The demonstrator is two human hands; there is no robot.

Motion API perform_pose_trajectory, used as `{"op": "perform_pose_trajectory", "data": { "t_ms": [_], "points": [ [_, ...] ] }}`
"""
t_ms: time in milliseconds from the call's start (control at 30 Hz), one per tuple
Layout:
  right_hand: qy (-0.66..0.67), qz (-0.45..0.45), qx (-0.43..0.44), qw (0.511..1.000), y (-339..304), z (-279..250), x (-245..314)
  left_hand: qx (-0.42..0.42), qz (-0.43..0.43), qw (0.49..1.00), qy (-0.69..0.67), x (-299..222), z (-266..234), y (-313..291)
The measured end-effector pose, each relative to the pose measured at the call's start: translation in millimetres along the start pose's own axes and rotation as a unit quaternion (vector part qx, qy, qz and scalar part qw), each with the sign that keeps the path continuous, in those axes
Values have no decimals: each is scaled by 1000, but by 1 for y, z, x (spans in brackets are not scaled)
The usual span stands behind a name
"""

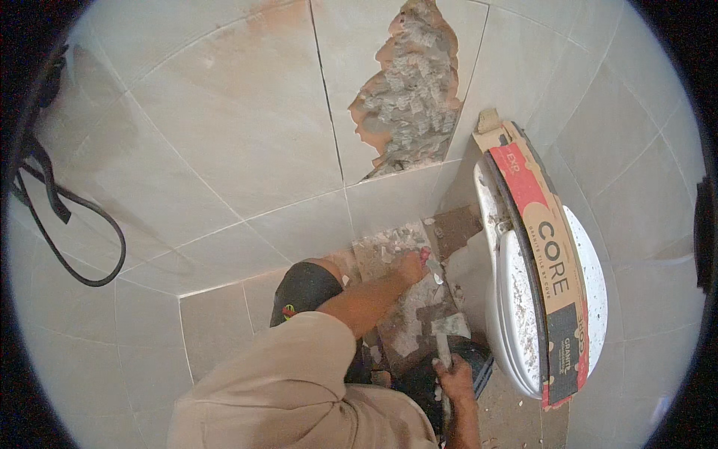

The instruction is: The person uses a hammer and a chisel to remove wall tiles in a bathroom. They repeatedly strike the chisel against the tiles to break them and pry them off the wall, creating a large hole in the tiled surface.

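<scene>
My left hand (410, 268) reaches down to the rubble by the foot of the wall, its fingers closed around a small pink-red thing (425, 255) whose kind I cannot make out. Broken tile pieces (436, 275) and grey mortar lie right beside it. Lower and nearer to me, my right hand (455, 376) grips the pale handle of a dusty hammer (450, 326); its broad head points away from me, above the debris. The tool's dust coat hides its details. My left arm is stretched out in a beige sleeve, next to my dark-clad knee (303, 288).
A white toilet (512, 299) stands at the right, with a long cardboard tile box (550, 258) lying across it. The tiled wall (247, 112) has a rough broken patch (419, 97) baring mortar. At far left hangs a black cable (112, 232). Dusty rubble (407, 318) covers the floor ahead.
</scene>
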State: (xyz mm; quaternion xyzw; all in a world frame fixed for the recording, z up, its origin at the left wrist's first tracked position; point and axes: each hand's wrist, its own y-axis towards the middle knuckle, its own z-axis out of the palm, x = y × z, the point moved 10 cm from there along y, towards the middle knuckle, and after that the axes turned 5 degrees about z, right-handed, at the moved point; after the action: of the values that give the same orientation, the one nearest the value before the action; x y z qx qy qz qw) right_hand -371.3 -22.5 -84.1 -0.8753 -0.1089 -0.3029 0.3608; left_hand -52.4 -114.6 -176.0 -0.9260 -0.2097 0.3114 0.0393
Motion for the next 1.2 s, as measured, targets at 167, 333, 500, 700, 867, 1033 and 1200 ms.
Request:
{"op": "perform_pose_trajectory", "data": {
  "t_ms": [167,333,500,700,867,1033,1200],
  "points": [
    [13,-7,-4,1000,-6,-2,-7,-190,56,952,-233,-32,-124,-36],
    [-20,-59,-18,998,-15,-1,15,-249,40,917,-307,-56,-202,-84],
    [-62,-123,-22,990,-21,7,31,-215,141,914,-314,-66,-227,-91],
    [-75,-203,-96,972,-63,-22,74,-276,269,891,-240,-159,-292,-121],
    [161,-185,-63,968,-73,-51,128,-385,420,819,-72,-207,-349,-121],
    [159,-206,-83,962,-60,-59,146,-447,451,771,-45,-205,-361,-121],
    [188,-209,-98,955,-70,-56,171,-481,439,756,-64,-180,-369,-114]
  ]
}}
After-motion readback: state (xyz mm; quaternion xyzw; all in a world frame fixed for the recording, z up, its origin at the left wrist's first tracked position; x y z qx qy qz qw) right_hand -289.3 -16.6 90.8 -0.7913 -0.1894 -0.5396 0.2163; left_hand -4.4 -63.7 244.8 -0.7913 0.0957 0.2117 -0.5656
